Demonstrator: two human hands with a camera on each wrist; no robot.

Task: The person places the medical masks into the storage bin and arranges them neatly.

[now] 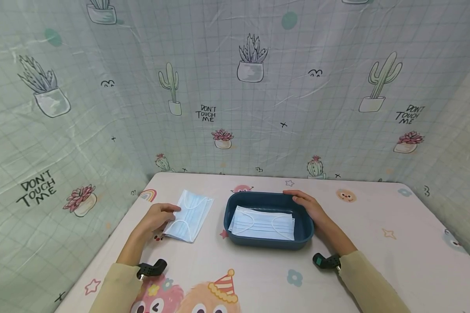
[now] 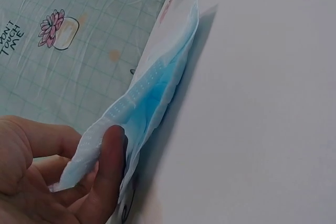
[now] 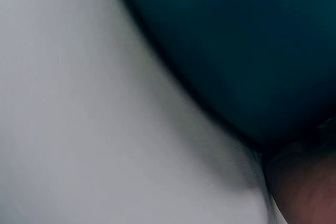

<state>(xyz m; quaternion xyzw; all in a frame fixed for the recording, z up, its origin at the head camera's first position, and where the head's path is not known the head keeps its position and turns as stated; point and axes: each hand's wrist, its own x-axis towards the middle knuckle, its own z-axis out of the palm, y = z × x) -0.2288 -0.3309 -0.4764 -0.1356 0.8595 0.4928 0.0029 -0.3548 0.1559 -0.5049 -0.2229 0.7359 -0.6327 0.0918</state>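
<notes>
At the left of the table, my left hand (image 1: 158,217) pinches the left edge of a light blue pleated face mask (image 1: 189,217). In the left wrist view its thumb lies over the lifted mask (image 2: 152,87), whose layers gape apart. My right hand (image 1: 311,208) holds the far right corner of a dark blue rectangular bin (image 1: 268,244), fingers along its rim. Inside the bin lie stacked face masks (image 1: 262,224) with white ear loops. The right wrist view shows the bin's outer wall (image 3: 236,51) close up, with part of the hand dark at the lower right.
A white table (image 1: 258,278) printed with cartoon figures carries everything. Behind it and at the sides hangs a curtain (image 1: 258,104) with cactus drawings. Each wrist wears a black strap device, on the left (image 1: 152,268) and on the right (image 1: 326,261).
</notes>
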